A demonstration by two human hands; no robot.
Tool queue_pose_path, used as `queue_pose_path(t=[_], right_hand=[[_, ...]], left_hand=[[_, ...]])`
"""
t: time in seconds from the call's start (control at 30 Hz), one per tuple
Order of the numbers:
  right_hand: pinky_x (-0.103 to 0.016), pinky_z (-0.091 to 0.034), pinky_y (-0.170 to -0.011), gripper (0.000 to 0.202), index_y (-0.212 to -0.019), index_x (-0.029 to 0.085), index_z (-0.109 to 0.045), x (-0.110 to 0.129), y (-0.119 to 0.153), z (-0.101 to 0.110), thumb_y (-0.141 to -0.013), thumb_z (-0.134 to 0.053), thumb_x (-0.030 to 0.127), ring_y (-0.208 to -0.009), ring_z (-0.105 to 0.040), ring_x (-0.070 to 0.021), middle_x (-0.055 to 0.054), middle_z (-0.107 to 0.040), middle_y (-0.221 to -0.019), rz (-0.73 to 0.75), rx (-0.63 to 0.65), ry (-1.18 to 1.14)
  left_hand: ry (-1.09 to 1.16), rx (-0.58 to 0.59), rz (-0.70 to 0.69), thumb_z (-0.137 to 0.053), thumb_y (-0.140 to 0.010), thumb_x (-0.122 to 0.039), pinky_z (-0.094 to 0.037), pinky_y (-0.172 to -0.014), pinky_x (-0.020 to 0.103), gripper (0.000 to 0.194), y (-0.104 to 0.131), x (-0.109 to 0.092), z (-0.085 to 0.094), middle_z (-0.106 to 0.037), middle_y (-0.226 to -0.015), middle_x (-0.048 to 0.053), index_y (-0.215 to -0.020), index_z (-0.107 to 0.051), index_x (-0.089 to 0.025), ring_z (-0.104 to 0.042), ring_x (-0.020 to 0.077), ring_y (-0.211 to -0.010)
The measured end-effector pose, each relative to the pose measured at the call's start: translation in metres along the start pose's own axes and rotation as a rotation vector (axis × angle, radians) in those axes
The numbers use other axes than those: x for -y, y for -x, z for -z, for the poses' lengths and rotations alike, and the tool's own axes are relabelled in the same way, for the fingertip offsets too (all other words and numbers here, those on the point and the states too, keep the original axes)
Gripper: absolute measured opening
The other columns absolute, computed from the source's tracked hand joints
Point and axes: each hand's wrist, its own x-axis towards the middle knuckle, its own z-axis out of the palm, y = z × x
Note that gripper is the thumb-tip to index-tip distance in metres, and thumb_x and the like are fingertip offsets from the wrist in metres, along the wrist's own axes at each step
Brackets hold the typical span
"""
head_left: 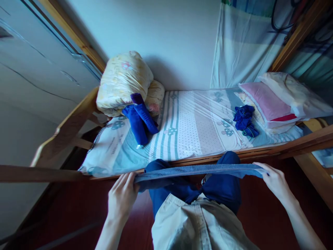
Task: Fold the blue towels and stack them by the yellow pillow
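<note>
A blue-grey cloth [192,171] is stretched lengthwise above my knees, in front of the bed's edge. My left hand [123,194] is closed around its left end, and the fingers of my right hand [273,178] pinch its right end. On the left part of the bed lie folded blue garments [142,121], leaning against a bundled yellow quilt [123,83]. A crumpled dark blue cloth [244,119] rests on the right part of the patterned sheet [192,121].
A pink pillow [272,100] and a white pillow [299,93] are stacked at the bed's right end. Wooden rails [307,140] run along the front edge. A wooden end board [65,125] stands at left, and a pale curtain [239,48] hangs behind.
</note>
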Motion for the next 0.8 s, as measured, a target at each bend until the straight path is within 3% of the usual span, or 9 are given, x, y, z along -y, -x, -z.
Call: queue_pose_path(t=[0.1, 0.23, 0.43, 0.53, 0.7, 0.8], right_hand=[[-0.031, -0.066, -0.078, 0.030, -0.101, 0.028, -0.078, -0.003, -0.008, 0.009, -0.091, -0.051, 0.020, -0.080, -0.078, -0.0225, -0.002, -0.080, -0.095, 0.020, -0.070, 0.034], [-0.035, -0.066, -0.084, 0.030, -0.101, 0.028, -0.079, -0.010, -0.015, 0.024, -0.091, -0.051, 0.023, -0.089, -0.078, -0.0252, -0.003, -0.080, -0.102, 0.024, -0.046, 0.038], [-0.037, -0.065, -0.081, 0.031, -0.102, 0.029, -0.079, -0.022, -0.020, 0.040, -0.093, -0.050, 0.025, -0.090, -0.076, -0.0243, -0.003, -0.079, -0.098, 0.017, 0.050, 0.007], [-0.038, -0.063, -0.079, 0.028, -0.098, 0.030, -0.079, -0.027, -0.021, 0.045, -0.095, -0.051, 0.029, -0.085, -0.075, -0.0244, -0.004, -0.078, -0.094, 0.015, 0.034, 0.011], [-0.036, -0.061, -0.068, 0.026, -0.095, 0.032, -0.081, -0.038, -0.018, 0.049, -0.094, -0.055, 0.036, -0.075, -0.074, -0.0231, -0.002, -0.078, -0.086, -0.012, 0.042, 0.102], [-0.036, -0.060, -0.066, 0.024, -0.094, 0.034, -0.082, -0.045, -0.022, 0.049, -0.092, -0.058, 0.039, -0.078, -0.076, -0.0258, -0.001, -0.080, -0.087, -0.065, 0.031, 0.188]], left_hand=[[-0.027, -0.026, 0.067, -0.049, -0.081, -0.014, -0.051, -0.063, 0.028, 0.013, -0.008, 0.012, 0.008, -0.068, -0.077, 0.002, -0.085, -0.056, -0.024, -0.069, 0.0224, -0.077], [0.006, -0.014, 0.142, -0.052, -0.082, -0.019, -0.051, -0.055, 0.024, 0.011, -0.010, 0.032, 0.017, -0.067, -0.076, -0.007, -0.085, -0.055, -0.029, -0.069, 0.0183, -0.069], [0.246, 0.154, 0.107, -0.045, -0.073, -0.015, -0.062, -0.079, 0.028, 0.054, 0.009, 0.064, 0.015, -0.072, -0.110, -0.015, -0.112, -0.064, -0.047, -0.075, 0.0172, -0.091], [0.297, 0.204, 0.097, -0.047, -0.073, -0.015, -0.065, -0.080, 0.031, 0.065, 0.017, 0.074, 0.014, -0.073, -0.107, -0.021, -0.118, -0.063, -0.059, -0.076, 0.0184, -0.094], [0.406, 0.160, 0.085, -0.051, -0.084, -0.021, -0.066, -0.072, 0.032, 0.062, 0.013, 0.074, 0.019, -0.074, -0.094, -0.028, -0.116, -0.059, -0.073, -0.077, 0.0165, -0.085], [0.400, 0.121, 0.096, -0.054, -0.087, -0.028, -0.065, -0.077, 0.034, 0.046, 0.000, 0.077, 0.025, -0.074, -0.096, -0.027, -0.107, -0.067, -0.067, -0.076, 0.0171, -0.088]])
